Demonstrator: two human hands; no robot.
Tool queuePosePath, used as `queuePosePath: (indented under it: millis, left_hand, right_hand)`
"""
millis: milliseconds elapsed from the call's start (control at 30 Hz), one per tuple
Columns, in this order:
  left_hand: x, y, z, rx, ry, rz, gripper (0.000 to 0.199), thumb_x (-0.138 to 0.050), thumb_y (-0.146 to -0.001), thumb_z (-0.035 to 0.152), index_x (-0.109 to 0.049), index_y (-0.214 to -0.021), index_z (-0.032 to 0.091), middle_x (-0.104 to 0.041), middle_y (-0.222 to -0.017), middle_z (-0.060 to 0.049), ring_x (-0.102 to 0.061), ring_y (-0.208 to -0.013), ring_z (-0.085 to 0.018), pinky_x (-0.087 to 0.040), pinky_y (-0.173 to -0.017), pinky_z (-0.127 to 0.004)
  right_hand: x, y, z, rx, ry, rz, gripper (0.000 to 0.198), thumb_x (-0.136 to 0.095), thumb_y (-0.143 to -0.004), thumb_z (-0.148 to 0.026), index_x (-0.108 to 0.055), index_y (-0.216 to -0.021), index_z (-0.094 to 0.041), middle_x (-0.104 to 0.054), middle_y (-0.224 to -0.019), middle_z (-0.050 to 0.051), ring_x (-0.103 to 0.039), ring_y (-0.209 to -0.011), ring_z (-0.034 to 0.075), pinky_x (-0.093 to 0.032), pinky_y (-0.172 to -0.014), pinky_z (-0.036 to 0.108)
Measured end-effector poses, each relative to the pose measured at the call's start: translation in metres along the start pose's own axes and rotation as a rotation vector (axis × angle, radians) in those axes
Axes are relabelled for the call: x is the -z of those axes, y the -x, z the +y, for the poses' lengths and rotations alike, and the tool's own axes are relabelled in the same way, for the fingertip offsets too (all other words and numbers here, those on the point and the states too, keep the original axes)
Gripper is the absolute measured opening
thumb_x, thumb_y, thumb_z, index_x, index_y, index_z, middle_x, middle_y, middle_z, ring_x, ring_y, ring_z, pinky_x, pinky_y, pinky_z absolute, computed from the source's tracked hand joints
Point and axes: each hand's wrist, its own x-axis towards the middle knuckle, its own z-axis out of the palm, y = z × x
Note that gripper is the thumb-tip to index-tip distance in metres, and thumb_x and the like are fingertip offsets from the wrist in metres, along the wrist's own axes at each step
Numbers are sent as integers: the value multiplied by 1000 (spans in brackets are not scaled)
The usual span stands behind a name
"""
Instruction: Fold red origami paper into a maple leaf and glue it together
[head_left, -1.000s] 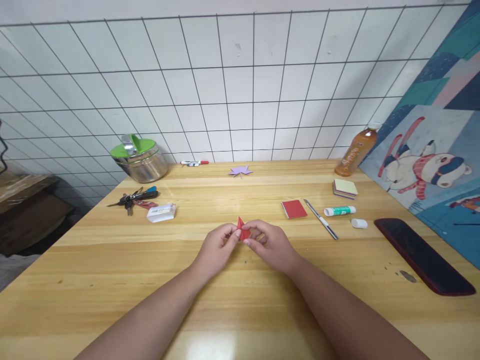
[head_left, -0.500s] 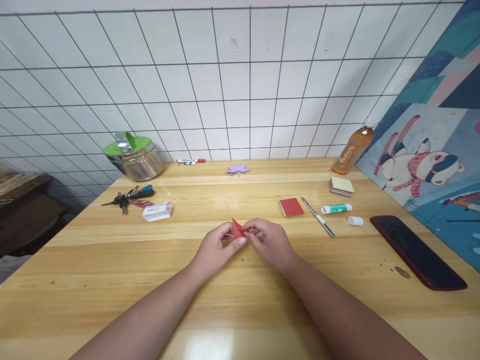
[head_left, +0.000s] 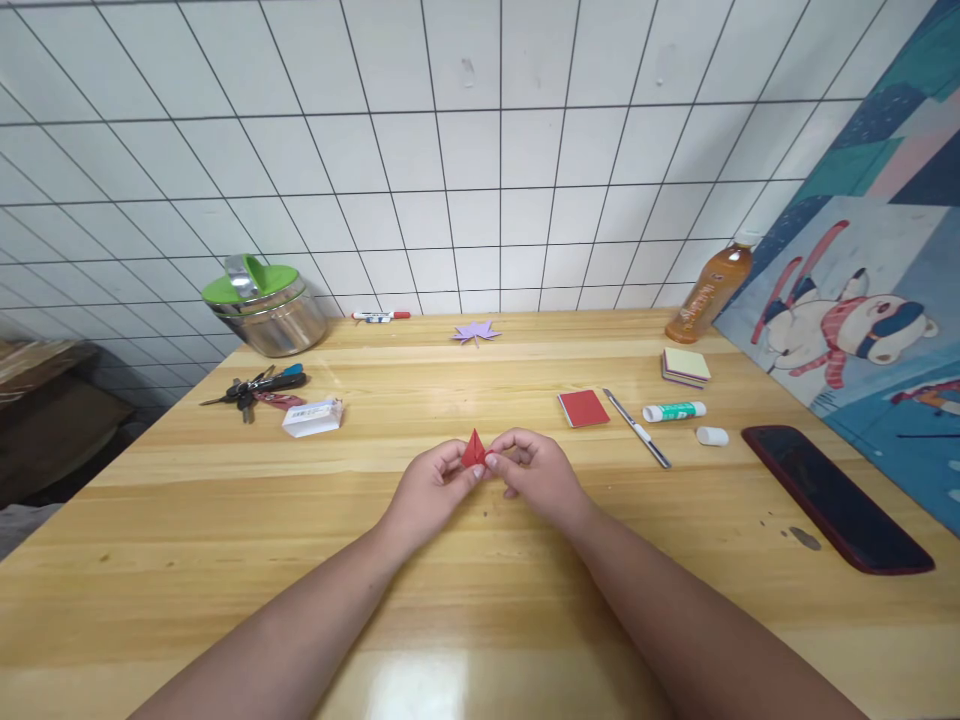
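A small piece of folded red paper (head_left: 475, 450) is held upright just above the middle of the wooden table (head_left: 480, 600), its point facing up. My left hand (head_left: 429, 492) grips its left side, with the thumb across the lower front. My right hand (head_left: 541, 474) pinches its lower right edge between thumb and forefinger. The fingertips hide part of its base. To the right of my hands lies a stack of red paper squares (head_left: 583, 408), with a slim craft knife (head_left: 637, 428) beside it.
A purple paper leaf (head_left: 475, 332) and a marker (head_left: 381, 316) lie at the back. On the left are a pot (head_left: 279, 322), keys (head_left: 255, 388) and a white box (head_left: 313, 418). Rightward sit a glue stick (head_left: 673, 411), its cap (head_left: 712, 436), a paper stack (head_left: 685, 366), a bottle (head_left: 709, 295) and a phone (head_left: 836, 498).
The red paper has turned so its creased face now points toward me. My right thumb and forefinger have shifted on its right edge. The whole view has tilted slightly.
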Motion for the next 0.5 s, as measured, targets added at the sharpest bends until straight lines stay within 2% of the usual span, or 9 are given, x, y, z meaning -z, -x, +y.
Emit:
queuePosePath:
  millis: [167,367,500]
  left_hand:
    - [-1,1,1,-19,-11,-10,24,-61,-77,39,-62,-82,16,-68,-82,-4,-62,-79,-19,-48,-72,-29]
    - [-1,1,-2,-2,-20,-9,21,-60,-78,37,-66,-80,17,-71,-83,-5,-65,-81,-20,-49,-75,-30]
    - [1,1,-2,9,-18,-7,22,-60,-79,37,-66,-83,16,-72,-82,-5,-65,-81,-20,-49,-76,-30]
  right_hand:
    - [-2,0,-1,31,36,33,15,-64,-70,-32,-58,-76,-19,-52,-57,-5,-44,-47,8,-48,-41,21]
    - [0,1,-3,19,17,-10,18,-59,-75,-37,-58,-75,-19,-62,-64,0,-57,-58,12,-48,-43,20]
    - [2,1,-3,24,-38,-38,21,-62,-74,-38,-62,-81,-18,-64,-67,0,-60,-58,12,-48,-45,21]
